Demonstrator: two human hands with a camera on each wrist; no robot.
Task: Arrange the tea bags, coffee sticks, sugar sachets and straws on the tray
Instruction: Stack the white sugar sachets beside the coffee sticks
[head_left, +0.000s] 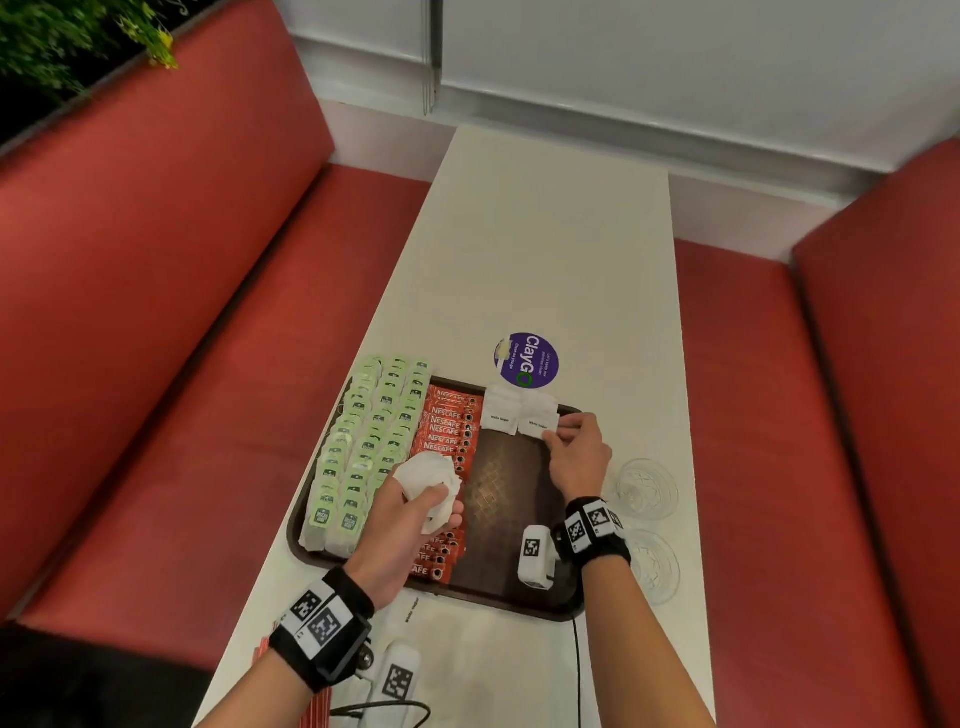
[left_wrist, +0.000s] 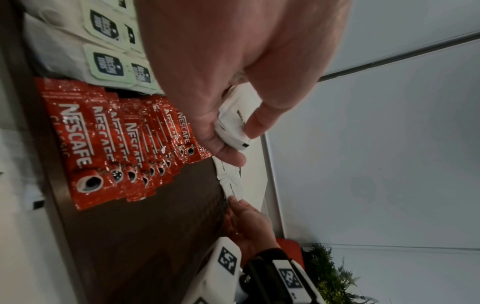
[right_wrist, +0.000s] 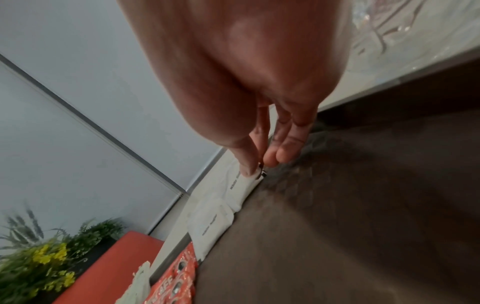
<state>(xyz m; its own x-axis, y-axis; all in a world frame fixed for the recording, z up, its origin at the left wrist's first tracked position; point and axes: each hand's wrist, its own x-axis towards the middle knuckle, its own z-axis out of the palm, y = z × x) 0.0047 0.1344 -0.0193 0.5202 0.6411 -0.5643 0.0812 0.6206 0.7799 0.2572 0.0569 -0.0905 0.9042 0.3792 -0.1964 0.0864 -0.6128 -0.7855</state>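
Two white sugar sachets (head_left: 519, 411) lie side by side at the tray's (head_left: 540, 605) far edge, overhanging its rim. The right hand (head_left: 576, 452) pinches the near corner of the right-hand sachet between thumb and fingertips. The left hand (head_left: 410, 512) grips a bunch of sachets (head_left: 428, 475) above the coffee sticks (head_left: 447, 426), which fill a column beside three rows of tea bags (head_left: 363, 447) along the tray's left side. Bare tray floor stretches between sticks and right rim. Two clear glasses (head_left: 647, 488) stand on the bench (head_left: 550, 249) just right of the tray; a round sticker (head_left: 527, 360) lies beyond it.
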